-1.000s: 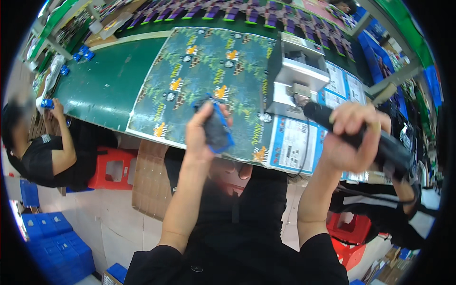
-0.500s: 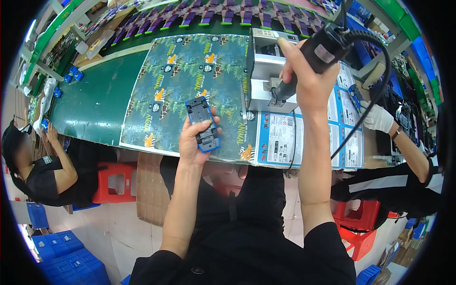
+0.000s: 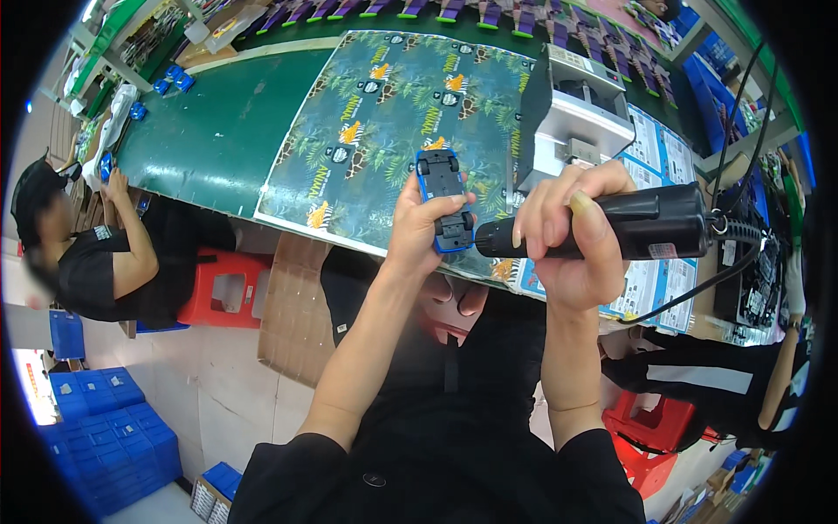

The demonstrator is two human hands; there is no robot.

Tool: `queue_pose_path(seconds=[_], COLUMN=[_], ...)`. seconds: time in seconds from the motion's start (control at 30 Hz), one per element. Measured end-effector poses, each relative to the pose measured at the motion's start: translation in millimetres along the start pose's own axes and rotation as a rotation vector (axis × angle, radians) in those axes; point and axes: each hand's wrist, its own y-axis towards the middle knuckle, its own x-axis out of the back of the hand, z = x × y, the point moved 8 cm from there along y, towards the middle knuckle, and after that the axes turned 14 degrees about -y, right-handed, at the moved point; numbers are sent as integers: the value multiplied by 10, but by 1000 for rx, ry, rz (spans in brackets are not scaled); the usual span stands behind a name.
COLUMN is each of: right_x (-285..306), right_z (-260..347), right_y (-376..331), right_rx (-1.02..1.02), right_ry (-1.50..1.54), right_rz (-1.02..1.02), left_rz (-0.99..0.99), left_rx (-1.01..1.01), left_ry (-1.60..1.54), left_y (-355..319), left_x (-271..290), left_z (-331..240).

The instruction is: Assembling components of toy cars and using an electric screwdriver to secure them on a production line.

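My left hand (image 3: 417, 225) is closed around a blue toy car (image 3: 443, 199), thumb across its black underside, wheels facing up. In my right hand (image 3: 576, 231) is a black electric screwdriver (image 3: 646, 223), lying almost level with its tip end pointing left. The tip end is close to the lower end of the car; whether it touches cannot be made out. Behind my right hand stands a grey metal box-shaped machine (image 3: 580, 122) with an opening in its top. Under the car lies a sheet printed with animals and leaves (image 3: 375, 131).
A coiled black cable (image 3: 742, 231) runs from the screwdriver's rear. Several purple and green parts (image 3: 524, 19) line the far belt. At left, a person (image 3: 96, 244) holds a small blue piece; another person (image 3: 698, 375) works at right. Red stools (image 3: 223, 293) and blue crates (image 3: 113, 428) stand below.
The screwdriver has come away from the metal machine, swung level and moved down toward the car. My left hand still holds the car. The whole view has shifted.
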Motion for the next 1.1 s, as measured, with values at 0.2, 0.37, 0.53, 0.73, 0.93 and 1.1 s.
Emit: queue_pose_path(seconds=[0.2, 0.37, 0.53, 0.73, 0.93, 1.1], right_x=[-91, -187, -123, -161, -219, -226], right_z=[-124, -93, -94, -186, -295, -346], right_y=[-6, 15, 32, 18, 4, -31], right_rx=[-38, -21, -107, -60, -86, -97], right_ry=[-70, -95, 55, -49, -66, -27], right_rz=[25, 95, 14, 89, 111, 160], left_rz=[2, -1, 0, -2, -6, -23], left_rx=[4, 55, 76, 85, 79, 104], left_ry=[-33, -50, -39, -27, -36, -29], left_y=[-18, 28, 29, 29, 60, 39], left_x=[31, 53, 5, 18, 25, 15], left_z=[1, -5, -1, 5, 16, 25])
